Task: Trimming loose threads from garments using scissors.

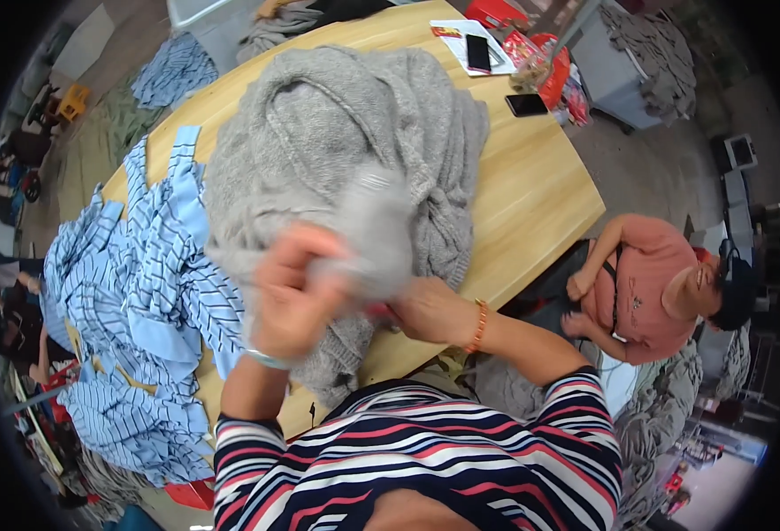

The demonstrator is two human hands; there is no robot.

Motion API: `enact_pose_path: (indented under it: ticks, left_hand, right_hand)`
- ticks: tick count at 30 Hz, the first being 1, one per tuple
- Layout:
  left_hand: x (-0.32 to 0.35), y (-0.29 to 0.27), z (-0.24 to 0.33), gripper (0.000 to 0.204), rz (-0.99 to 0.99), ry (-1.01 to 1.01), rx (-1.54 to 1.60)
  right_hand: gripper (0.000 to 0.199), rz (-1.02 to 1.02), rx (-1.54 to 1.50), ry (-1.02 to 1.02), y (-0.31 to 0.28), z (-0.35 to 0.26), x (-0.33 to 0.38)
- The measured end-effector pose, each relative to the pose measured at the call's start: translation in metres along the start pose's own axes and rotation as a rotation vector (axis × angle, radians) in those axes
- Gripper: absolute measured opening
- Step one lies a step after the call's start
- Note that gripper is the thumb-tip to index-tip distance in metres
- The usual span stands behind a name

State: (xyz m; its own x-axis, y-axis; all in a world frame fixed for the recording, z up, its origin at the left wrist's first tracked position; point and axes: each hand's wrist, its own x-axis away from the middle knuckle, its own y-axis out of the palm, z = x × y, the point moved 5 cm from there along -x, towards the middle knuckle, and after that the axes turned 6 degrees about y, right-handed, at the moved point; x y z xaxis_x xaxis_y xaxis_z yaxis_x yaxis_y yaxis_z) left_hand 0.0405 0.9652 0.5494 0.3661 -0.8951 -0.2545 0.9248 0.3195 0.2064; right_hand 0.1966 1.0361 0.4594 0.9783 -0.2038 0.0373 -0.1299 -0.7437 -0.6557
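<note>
A big heap of grey knit garments (pixel 319 115) lies in front of me on the wooden table. My left hand (pixel 294 292), smeared by motion, is closed on a blurred piece of grey knit garment (pixel 376 234) lifted above the heap's near side. Close by on the right, my right hand (pixel 430 310) is bent inward with its fingers curled at the lower edge of that piece. A small pinkish-red thing shows at these fingertips, too blurred to name. Grey cloth hangs below both hands toward my body.
Blue striped garments (pixel 142 274) cover the table's left side. Two phones (pixel 477 53) and a white paper (pixel 447 34) lie at the far right edge, near red bags (pixel 551 75). A grey bin (pixel 615 66) stands beyond. A person in a pink shirt (pixel 651 288) sits on the right.
</note>
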Motion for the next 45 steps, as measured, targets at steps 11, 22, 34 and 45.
enact_pose_path:
  ticks: [11, 22, 34, 45]
  left_hand:
    - [0.014, 0.137, -0.018, 0.019, -0.471, 0.558, -0.235]
    - [0.022, -0.060, -0.114, 0.062, 0.346, 0.193, -1.243]
    - [-0.021, -0.148, -0.172, 0.039, 0.661, -0.066, 0.024]
    - [-0.078, -0.053, -0.072, 0.066, 0.053, 0.408, -1.376]
  right_hand:
    - [0.044, 0.209, 0.353, 0.744, -0.087, 0.130, 0.146]
    - [0.024, 0.282, 0.570, 1.077, -0.074, 0.293, 0.311]
    - [0.030, 0.070, -0.640, 1.064, -0.019, 0.104, 0.171]
    - [0.038, 0.554, -0.463, 0.667, -0.075, 0.119, 0.109]
